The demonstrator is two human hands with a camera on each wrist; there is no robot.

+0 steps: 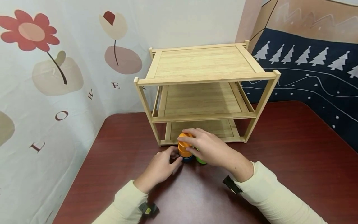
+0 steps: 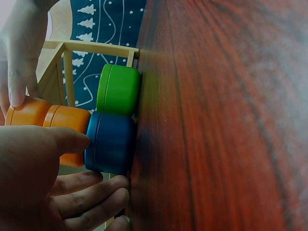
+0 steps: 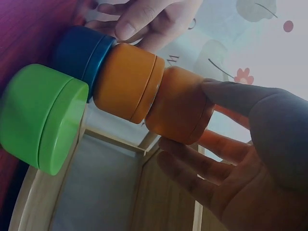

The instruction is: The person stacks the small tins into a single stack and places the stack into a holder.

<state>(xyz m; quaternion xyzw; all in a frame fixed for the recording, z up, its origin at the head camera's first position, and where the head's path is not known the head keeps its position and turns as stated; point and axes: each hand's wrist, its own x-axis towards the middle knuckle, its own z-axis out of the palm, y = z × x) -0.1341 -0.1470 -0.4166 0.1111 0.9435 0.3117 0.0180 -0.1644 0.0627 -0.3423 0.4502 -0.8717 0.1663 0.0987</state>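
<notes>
Two orange round lidded tins stand stacked on a blue tin (image 2: 111, 143); the upper orange tin (image 3: 178, 105) sits slightly offset on the lower orange tin (image 3: 126, 82). My right hand (image 1: 210, 148) holds the upper one near its top, thumb on one side and fingers on the other. My left hand (image 1: 160, 166) lies around the left side of the stack's base. Its thumb tip is at the seam between the blue and lower orange tins, with the other fingers loosely extended beside the blue tin. A green tin (image 2: 119, 90) stands against the blue one, partly hidden by my right hand in the head view.
A three-level wooden shelf (image 1: 204, 78) stands just behind the stack, its front bottom rail close to the tins. Everything rests on a dark red wooden table (image 1: 123, 149). Printed cloths (image 1: 302, 65) hang behind it.
</notes>
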